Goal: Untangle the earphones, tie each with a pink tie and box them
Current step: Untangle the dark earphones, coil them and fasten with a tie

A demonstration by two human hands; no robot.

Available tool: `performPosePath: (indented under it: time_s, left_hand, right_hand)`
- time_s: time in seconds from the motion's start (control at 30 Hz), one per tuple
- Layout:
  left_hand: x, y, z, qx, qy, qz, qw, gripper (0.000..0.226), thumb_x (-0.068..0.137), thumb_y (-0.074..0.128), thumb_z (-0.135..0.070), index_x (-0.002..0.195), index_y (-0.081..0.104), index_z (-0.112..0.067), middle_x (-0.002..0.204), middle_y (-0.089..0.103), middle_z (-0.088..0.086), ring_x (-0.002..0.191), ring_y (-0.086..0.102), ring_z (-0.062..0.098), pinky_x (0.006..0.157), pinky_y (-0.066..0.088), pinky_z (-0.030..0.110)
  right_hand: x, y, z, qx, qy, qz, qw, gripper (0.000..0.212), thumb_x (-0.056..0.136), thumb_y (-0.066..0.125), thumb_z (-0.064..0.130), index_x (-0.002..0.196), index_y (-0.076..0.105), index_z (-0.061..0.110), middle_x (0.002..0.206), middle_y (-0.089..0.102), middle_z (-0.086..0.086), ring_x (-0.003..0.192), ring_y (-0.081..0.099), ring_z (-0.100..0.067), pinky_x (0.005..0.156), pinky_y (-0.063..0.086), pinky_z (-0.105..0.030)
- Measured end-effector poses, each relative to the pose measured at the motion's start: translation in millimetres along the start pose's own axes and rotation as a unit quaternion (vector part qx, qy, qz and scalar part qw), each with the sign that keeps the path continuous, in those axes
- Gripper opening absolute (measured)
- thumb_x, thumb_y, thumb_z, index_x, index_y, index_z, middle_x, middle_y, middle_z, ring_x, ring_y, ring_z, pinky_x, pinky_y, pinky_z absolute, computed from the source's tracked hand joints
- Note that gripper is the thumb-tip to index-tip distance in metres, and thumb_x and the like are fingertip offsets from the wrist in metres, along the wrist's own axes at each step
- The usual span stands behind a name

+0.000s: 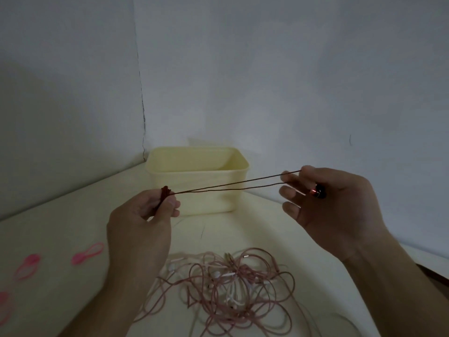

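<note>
Cream plastic box (196, 181) sits open-topped at the table's back, against the wall; rigid, nothing visible inside.

Tangle of pink and white earphones (226, 288) lies near the table's front edge: limp, light cords, looped through each other. Likely to snag if yanked; better drawn out by an earbud or plug end.

Dark red earphone (230, 187) is held in the air in front of the box, two thin strands stretched taut, long axis left to right, rising slightly rightward. Left hand (143, 215) pinches the bunched coil. Right hand (332, 207) pinches the strands at thumb and forefinger, other fingers spread; earbuds rest in its palm.

Pink ties (87, 254) lie left, soft loops.
</note>
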State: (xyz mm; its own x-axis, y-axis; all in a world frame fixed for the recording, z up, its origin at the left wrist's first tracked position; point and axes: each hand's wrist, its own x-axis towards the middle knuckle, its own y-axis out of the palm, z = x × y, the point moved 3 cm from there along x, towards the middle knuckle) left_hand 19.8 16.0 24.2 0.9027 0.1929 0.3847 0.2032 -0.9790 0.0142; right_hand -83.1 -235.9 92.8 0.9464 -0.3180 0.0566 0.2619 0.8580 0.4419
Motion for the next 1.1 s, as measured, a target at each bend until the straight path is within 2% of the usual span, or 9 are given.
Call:
performPosePath:
  time_s: [0.23, 0.33, 0.43, 0.57, 0.67, 0.73, 0.8, 0.93, 1.1]
  left_hand:
    - [0, 0, 2, -0.012, 0.001, 0.006, 1.000, 0.016, 0.094, 0.073, -0.009, 0.086, 0.078, -0.023, 0.073, 0.077, -0.008, 0.055, 0.064, 0.000, 0.062, 0.052, 0.027]
    - [-1, 1, 3, -0.016, 0.000, 0.019, 1.000, 0.016, 0.094, 0.073, -0.009, 0.087, 0.078, -0.022, 0.072, 0.077, -0.006, 0.052, 0.061, 0.000, 0.065, 0.049, 0.030]
    - [-3, 3, 3, -0.017, -0.005, 0.029, 0.999, 0.017, 0.094, 0.073, -0.009, 0.085, 0.078, -0.023, 0.072, 0.077, -0.006, 0.060, 0.066, 0.003, 0.067, 0.049, 0.032]
    - [-4, 3, 1, -0.017, -0.001, 0.035, 0.999, 0.019, 0.094, 0.073, -0.009, 0.084, 0.078, -0.024, 0.073, 0.078, -0.006, 0.063, 0.069, 0.003, 0.065, 0.050, 0.032]
    - [-4, 3, 1, -0.023, 0.000, 0.038, 0.999, 0.018, 0.094, 0.073, -0.008, 0.085, 0.078, -0.024, 0.073, 0.078, -0.005, 0.059, 0.066, 0.003, 0.067, 0.050, 0.032]
    - [-5, 3, -1, -0.031, 0.008, 0.045, 0.998, 0.019, 0.094, 0.073, -0.007, 0.087, 0.078, -0.023, 0.075, 0.078, -0.005, 0.064, 0.070, 0.006, 0.068, 0.051, 0.032]
    - [-7, 4, -4, -0.039, 0.022, 0.055, 0.997, 0.019, 0.093, 0.073, -0.006, 0.087, 0.078, -0.023, 0.075, 0.079, -0.004, 0.067, 0.071, 0.007, 0.069, 0.051, 0.032]
    - [-11, 7, -9, -0.026, 0.060, 0.068, 0.996, 0.022, 0.092, 0.076, -0.011, 0.084, 0.078, -0.031, 0.077, 0.078, -0.004, 0.075, 0.075, 0.012, 0.067, 0.055, 0.036]
    - [-26, 10, -17, 0.013, 0.124, 0.095, 0.988, 0.019, 0.089, 0.079, -0.015, 0.093, 0.079, -0.034, 0.079, 0.077, -0.014, 0.075, 0.071, 0.007, 0.060, 0.050, 0.017]
  right_hand:
    - [0, 3, -6, -0.015, 0.027, 0.050, 0.998, 0.023, 0.093, 0.062, 0.028, 0.078, 0.069, 0.012, 0.069, 0.043, -0.002, 0.060, 0.038, -0.017, 0.052, 0.032, -0.027]
    - [-2, 8, -6, 0.031, 0.037, 0.108, 0.993, 0.031, 0.093, 0.058, 0.034, 0.105, 0.082, 0.018, 0.062, 0.043, 0.000, 0.060, 0.036, -0.017, 0.053, 0.028, -0.028]
    - [-3, 10, -9, -0.001, 0.056, 0.152, 0.987, 0.047, 0.093, 0.054, 0.043, 0.134, 0.073, 0.030, 0.056, 0.049, -0.003, 0.051, 0.033, -0.017, 0.053, 0.018, -0.032]
    - [-4, 12, -9, -0.037, 0.058, 0.163, 0.984, 0.055, 0.089, 0.055, 0.034, 0.143, 0.065, 0.038, 0.055, 0.039, -0.006, 0.045, 0.028, -0.018, 0.048, 0.020, -0.031]
    - [-2, 11, -10, -0.048, 0.049, 0.146, 0.987, 0.048, 0.089, 0.056, 0.023, 0.134, 0.071, 0.025, 0.055, 0.033, -0.005, 0.046, 0.025, -0.017, 0.048, 0.017, -0.032]
    - [0, 7, -11, -0.079, 0.036, 0.103, 0.991, 0.026, 0.093, 0.053, 0.017, 0.105, 0.072, 0.005, 0.057, 0.035, -0.007, 0.047, 0.026, -0.017, 0.050, 0.015, -0.033]
    - [4, -1, -12, -0.152, 0.044, 0.025, 0.987, 0.019, 0.094, 0.056, 0.016, 0.079, 0.060, 0.005, 0.060, 0.039, -0.009, 0.049, 0.030, -0.020, 0.054, 0.014, -0.036]
    - [11, -22, -15, -0.429, 0.059, -0.133, 0.891, 0.030, 0.093, 0.063, 0.014, 0.064, 0.059, 0.006, 0.059, 0.057, -0.011, 0.045, 0.047, -0.022, 0.050, 0.031, -0.030]
    - [5, -15, -24, -0.678, 0.068, -0.116, 0.722, 0.016, 0.090, 0.059, 0.029, 0.089, 0.070, 0.018, 0.074, 0.072, -0.003, 0.054, 0.067, -0.018, 0.055, 0.057, -0.030]
